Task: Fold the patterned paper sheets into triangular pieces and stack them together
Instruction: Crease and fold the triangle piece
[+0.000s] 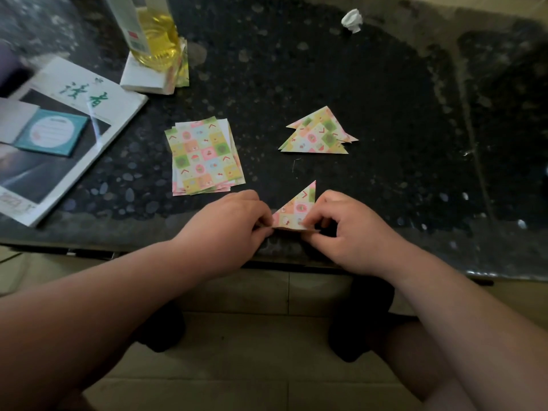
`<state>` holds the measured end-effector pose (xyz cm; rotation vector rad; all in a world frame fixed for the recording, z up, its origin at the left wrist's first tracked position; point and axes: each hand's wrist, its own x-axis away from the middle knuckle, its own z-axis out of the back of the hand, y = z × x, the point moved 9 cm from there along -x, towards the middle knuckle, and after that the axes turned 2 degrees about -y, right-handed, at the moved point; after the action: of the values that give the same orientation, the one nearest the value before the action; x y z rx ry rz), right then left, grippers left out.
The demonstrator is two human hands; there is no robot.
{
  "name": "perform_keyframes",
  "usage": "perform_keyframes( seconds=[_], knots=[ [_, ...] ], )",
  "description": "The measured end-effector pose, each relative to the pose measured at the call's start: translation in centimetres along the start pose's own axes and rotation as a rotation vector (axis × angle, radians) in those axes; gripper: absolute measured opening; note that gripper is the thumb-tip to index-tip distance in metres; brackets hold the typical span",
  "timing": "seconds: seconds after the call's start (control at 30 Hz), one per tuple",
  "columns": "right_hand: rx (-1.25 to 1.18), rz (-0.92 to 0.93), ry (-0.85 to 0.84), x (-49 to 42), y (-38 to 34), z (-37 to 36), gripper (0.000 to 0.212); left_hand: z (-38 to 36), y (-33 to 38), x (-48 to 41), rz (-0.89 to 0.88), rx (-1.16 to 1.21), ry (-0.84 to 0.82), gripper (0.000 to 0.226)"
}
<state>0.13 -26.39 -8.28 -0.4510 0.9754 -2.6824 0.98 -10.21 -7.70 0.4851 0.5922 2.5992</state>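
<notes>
My left fingers point(261, 222) and my right fingers point(318, 213) are curled and pinch a thin paper triangle point(296, 209) with little coloured squares, at the near edge of the dark, speckled stone worktop point(385, 114). A pile of flat square sheets point(204, 155) lies just behind, and stacked folded triangles point(318, 134) lie nearer the middle

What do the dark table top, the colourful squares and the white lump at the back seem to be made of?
Table top: likely polished stone or a stone-look sheet; pale pebble flecks, dull sheen. Colourful squares: thin matte printed paper; flat sheets fan out, one white edge showing. White lump: probably crumpled tissue or paper; creased, soft folds.
</notes>
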Motion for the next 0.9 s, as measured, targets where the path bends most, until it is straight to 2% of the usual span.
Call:
perform_keyframes(
  seconds=[0.17,0.37,0.53,0.73,0.9],
  knots=[
    [-0.041,-0.074,-0.013,-0.2,0.2,0.7,0.007,0.1,-0.5,-0.3,0.043,0.046,-0.015,0.015],
    [-0.147,-0.088,-0.102,-0.1,0.2,0.6,0.013,0.2,0.1,0.0,-0.032,0.033,-0.023,0.023],
    [-0.063,-0.086,-0.138,0.0,-0.1,0.3,0.02,-0.4,1.4,0.4,-0.128,-0.036,-0.006,0.023],
    [0.043,-0.083,-0.158,-0.2,-0.4,-0.1,0.02,0.1,0.8,-0.2,-0.028,-0.01,0.001,0.018],
    [-0.02,-0.133,-0.217,0.1,-0.4,1.0,0.037,0.0,1.6,0.4,-0.134,-0.063,0.019,0.019]
  ],
)
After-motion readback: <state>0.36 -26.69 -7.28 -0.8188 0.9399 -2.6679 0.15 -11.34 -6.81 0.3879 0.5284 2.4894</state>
